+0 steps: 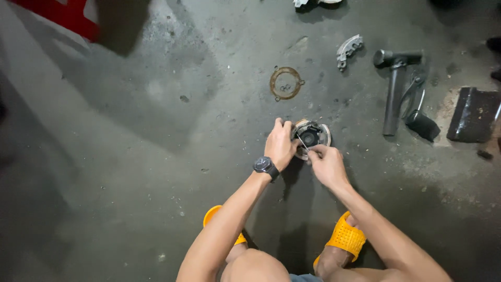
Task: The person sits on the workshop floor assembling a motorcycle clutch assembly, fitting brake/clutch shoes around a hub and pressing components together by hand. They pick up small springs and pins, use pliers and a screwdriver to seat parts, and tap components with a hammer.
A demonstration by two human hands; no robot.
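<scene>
The left hand (280,143) is curled closed around the rim of a round metal drum part (311,138) that lies on the concrete floor (130,156), steadying its left edge. The right hand (326,164) is pinched narrow on a thin metal tool (302,142), possibly a pick, whose tip reaches into the part's dark centre. A flat ring gasket (286,83) lies farther out, a curved metal shoe (348,50) near it.

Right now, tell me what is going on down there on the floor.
A person squats over a concrete floor. The left hand steadies a round metal part; the right hand works a thin tool into it. A ring gasket, a curved metal shoe and a dark tool lie beyond.
</scene>
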